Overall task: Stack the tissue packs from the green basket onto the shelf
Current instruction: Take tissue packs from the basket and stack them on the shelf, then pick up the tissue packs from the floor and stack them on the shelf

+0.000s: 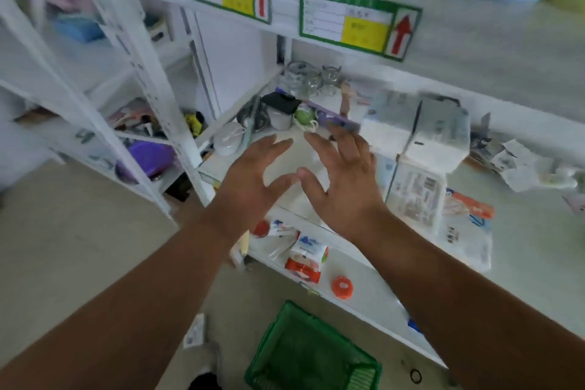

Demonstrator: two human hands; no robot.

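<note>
at the far left a white rack [104,79] holds blurred odds and ends, among them a purple bowl [148,157] on a low level. right of it, at the back corner of the main shelf [522,231], stand a white lidded pot [228,138], a small green cup [304,114] and a cluster of clear glasses [308,79]. two green-framed labels [359,24] with red arrows are stuck on the shelf edge above.

the left hand [253,180] hovers over the bare front patch of the shelf, fingers spread and relaxed, holding nothing. just beside it the right hand [343,177] is likewise splayed and released, its thumb nearly meeting the left thumb; neither hand grasps a pack.

right of the hands the tissue packs [421,133] sit stacked on the shelf, a greyish upper layer over white ones, with a flatter printed pack [414,193] lying in front and touching the pile. more crumpled wrappers lie farther right, too blurred to name.

on the lower shelf level rest a red-and-white packet [305,258] and an orange lid [342,286]. the green basket [311,355] stands on the floor below, and no packs are visible inside it.
</note>
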